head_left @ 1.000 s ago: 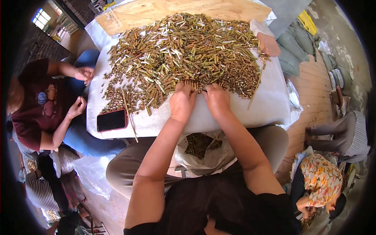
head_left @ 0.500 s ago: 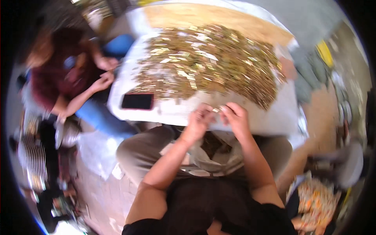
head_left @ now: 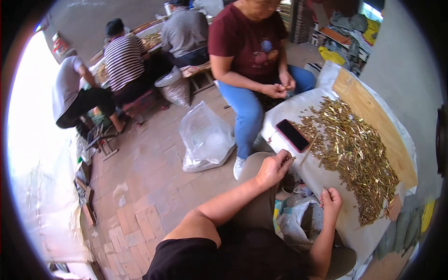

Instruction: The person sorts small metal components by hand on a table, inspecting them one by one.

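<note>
My left hand [head_left: 274, 170] is closed in a pinch near the table's front edge, and a small brass-coloured metal piece [head_left: 292, 158] sticks out at its fingertips. To the right, my right hand [head_left: 331, 201] hovers over the white-covered table edge with fingers curled together; whatever they hold is too small to make out. A wide heap of small brass-coloured metal pieces [head_left: 354, 144] lies beyond both hands. Between my knees an open plastic bag [head_left: 298, 219] sits below the table edge, its contents partly hidden. Just past my left hand lies a dark phone [head_left: 293, 135] with a reddish rim.
A co-worker in a maroon shirt [head_left: 242, 42] sits at the table's far left side, hands together. On the brick floor [head_left: 140, 186] stands a clear plastic bag [head_left: 205, 135]. Several people sit farther back near a filled sack [head_left: 175, 88]. A wooden board [head_left: 368, 102] borders the heap.
The view has swung to the left, so the table now appears at the right. My hands, close together before, are now apart, with the left one nearer the phone.
</note>
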{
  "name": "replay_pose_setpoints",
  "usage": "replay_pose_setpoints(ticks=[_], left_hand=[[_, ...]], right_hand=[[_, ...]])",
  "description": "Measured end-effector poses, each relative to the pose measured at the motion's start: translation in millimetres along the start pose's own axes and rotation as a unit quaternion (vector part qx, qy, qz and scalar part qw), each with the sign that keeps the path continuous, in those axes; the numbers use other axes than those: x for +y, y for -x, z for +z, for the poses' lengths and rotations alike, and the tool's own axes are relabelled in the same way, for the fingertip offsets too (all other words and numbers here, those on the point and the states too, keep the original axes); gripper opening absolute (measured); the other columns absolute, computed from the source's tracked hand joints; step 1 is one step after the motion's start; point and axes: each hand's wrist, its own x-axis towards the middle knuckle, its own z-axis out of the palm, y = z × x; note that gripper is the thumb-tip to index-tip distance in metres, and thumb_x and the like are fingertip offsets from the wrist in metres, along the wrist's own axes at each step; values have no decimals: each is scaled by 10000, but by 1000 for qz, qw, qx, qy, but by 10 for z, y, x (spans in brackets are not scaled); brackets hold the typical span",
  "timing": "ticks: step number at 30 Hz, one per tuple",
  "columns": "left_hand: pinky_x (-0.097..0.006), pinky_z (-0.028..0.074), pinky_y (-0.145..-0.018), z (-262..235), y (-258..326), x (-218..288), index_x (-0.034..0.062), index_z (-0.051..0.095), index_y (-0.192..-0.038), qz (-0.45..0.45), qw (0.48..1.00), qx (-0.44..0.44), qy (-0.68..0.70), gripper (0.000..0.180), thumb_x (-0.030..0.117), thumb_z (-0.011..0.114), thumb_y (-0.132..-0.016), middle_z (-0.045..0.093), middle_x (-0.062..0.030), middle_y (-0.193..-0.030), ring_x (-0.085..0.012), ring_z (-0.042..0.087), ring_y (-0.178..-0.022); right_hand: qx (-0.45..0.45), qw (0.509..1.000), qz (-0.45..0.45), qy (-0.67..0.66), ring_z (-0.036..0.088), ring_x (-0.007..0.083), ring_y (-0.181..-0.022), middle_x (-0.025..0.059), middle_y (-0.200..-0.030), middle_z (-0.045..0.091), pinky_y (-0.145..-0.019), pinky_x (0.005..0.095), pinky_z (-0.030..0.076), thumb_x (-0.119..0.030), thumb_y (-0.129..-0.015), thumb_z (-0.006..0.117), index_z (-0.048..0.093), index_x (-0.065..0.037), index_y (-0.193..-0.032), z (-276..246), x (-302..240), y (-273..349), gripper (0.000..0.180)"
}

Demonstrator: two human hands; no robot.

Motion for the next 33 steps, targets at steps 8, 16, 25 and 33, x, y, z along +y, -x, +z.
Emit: replay_pose_setpoints(ticks=[8,16,25,33], left_hand=[[-439,468,-581,175,128,-128,46,496,-915,105,991,7,-83,162,160,576,-832,586,-176,-752,-362,592,-677],[-414,392,-500,373,119,-129,42,415,-799,147,986,-13,-84,134,101,535,-789,481,-141,-616,-331,524,-572],[-439,433,-537,236,90,40,12,425,-797,167,984,-11,-67,136,102,525,-822,539,-177,-642,-370,551,-608],[-434,446,-534,282,100,-7,35,449,-805,152,985,4,-81,137,141,532,-833,533,-154,-631,-358,552,-587]], right_hand=[[-117,993,-18,30,517,48,-558,18,-693,588,-446,179,388,-65,-853,584,584,-9,-889,505,-286,170,67],[-331,898,-266,119,502,56,-540,10,-696,580,-510,215,432,4,-775,625,538,-15,-1174,1291,-925,694,409],[-388,818,-397,154,545,169,-490,47,-651,573,-473,297,454,-10,-736,662,511,-25,-1194,1508,-987,914,482],[-427,802,-396,133,524,135,-508,65,-698,593,-472,257,418,19,-745,644,614,3,-924,1573,-1051,1020,183]])
